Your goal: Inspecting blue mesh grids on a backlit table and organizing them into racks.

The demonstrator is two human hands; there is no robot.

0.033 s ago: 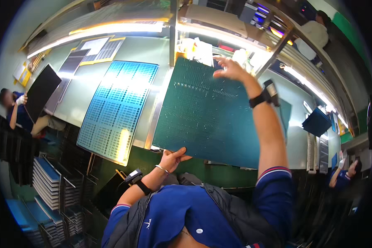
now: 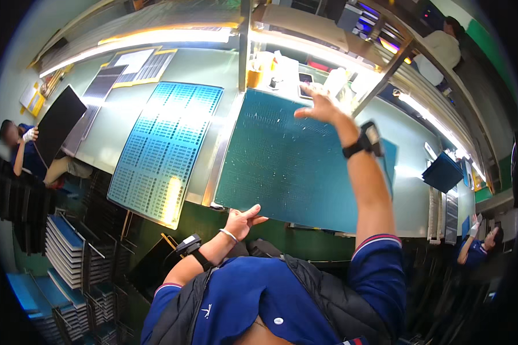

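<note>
A large dark green panel (image 2: 282, 167) with rows of fine marks and pale specks lies before me on the bench. My left hand (image 2: 243, 224) grips its near edge towards the left corner, thumb on the upper face and fingers partly hidden below. Over the far edge hovers my right hand (image 2: 321, 107), fingers spread and holding nothing; whether it touches the panel I cannot tell. To the left rests a bright blue panel (image 2: 161, 146) printed with rows of small dark marks.
A metal post (image 2: 245, 46) and a glaring lamp stand beyond the panel, with a phone-like device (image 2: 305, 80) near small containers. Racks of stacked panels (image 2: 69, 253) fill the lower left. A co-worker at left holds a black panel (image 2: 60, 123); others are at right.
The dark green panel's far edge has come slightly lower and nearer. My right hand has moved a little towards me, its fingers spread. My left hand keeps its hold.
</note>
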